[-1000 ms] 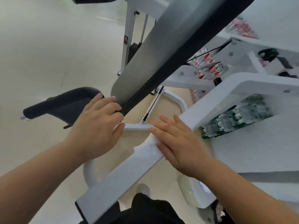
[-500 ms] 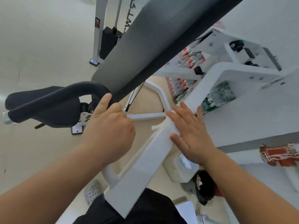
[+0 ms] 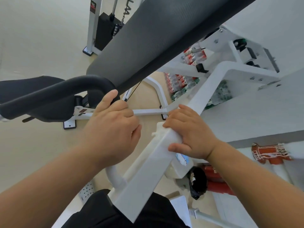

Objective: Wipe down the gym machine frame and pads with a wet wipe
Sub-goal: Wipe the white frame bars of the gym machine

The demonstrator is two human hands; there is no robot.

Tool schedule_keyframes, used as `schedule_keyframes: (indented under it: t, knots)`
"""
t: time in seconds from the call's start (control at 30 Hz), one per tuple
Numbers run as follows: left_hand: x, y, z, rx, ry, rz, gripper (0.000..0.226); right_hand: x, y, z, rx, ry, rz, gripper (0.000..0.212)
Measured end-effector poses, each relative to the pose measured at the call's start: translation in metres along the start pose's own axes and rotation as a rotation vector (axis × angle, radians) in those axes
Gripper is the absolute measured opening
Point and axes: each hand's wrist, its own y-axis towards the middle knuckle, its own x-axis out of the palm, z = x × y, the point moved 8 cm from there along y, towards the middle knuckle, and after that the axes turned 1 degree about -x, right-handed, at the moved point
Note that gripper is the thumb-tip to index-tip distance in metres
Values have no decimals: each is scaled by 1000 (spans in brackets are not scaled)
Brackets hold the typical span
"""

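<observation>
**Status.** The right hand [image 3: 190, 135] is closed around the white frame beam [image 3: 144, 175]. Its fingers curl over the far edge and its thumb lies on the near face. The wet wipe [image 3: 158, 131] is trapped between the palm and the beam, with a crumpled edge showing just left of the knuckles. The left hand [image 3: 111, 129] grips the end of the black handle [image 3: 57, 91], thumb on top, just below the grey back pad [image 3: 148, 46].

**Change.** One second ago the right hand lay flat with straight fingers, pressing the wipe onto the top face of the beam. It now wraps the beam, so the wipe covers the top and the side faces together. The left hand has moved from the edge of the back pad to the handle, probably as a brace.

**Meaning for the task.** The beam is being wiped, and the work is judged to be at the frame stage. The back pad and the handle have yet to be covered in this pass. A wrapped grip suits a sliding stroke along the beam, but the wipe may bunch up at the joint further up.
</observation>
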Motion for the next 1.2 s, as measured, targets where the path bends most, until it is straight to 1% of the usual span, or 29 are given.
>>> schedule_keyframes:
  t: [0.07,0.17,0.27,0.33,0.43,0.5,0.67,0.77,0.9,0.97,1.07,1.2]
  knots:
    - [1,1,-3,-15,-12,1,33,2,0,-22,-44,21,-24,91]
    - [-1,3,-2,0,-31,13,30,11,-12,-74,-189,62,-59,94]
    - [-1,1,-1,19,-52,13,27,14,-15,-82,-256,58,-21,93]
    - [-1,2,-2,7,-53,24,27,12,-9,-55,-217,40,2,90]
    - [1,3,-4,-14,-30,9,30,0,3,-5,-65,5,15,89]
    - [2,2,-4,-19,-28,-1,32,1,2,-3,-28,7,30,90]
    - [2,3,-3,-16,-16,-7,30,14,-10,-82,-214,102,31,92]
    - [3,3,-2,-13,9,-7,31,16,-6,-74,-272,66,18,89]
    - [3,4,-2,-22,45,-24,34,-1,10,-5,-157,13,67,87]
    - [3,5,0,-22,56,-27,34,-5,12,16,-100,1,81,88]
    - [3,5,2,-23,67,-44,34,-2,4,3,-91,11,118,91]
    - [1,9,2,-38,79,-66,37,12,-21,-31,-141,48,149,94]
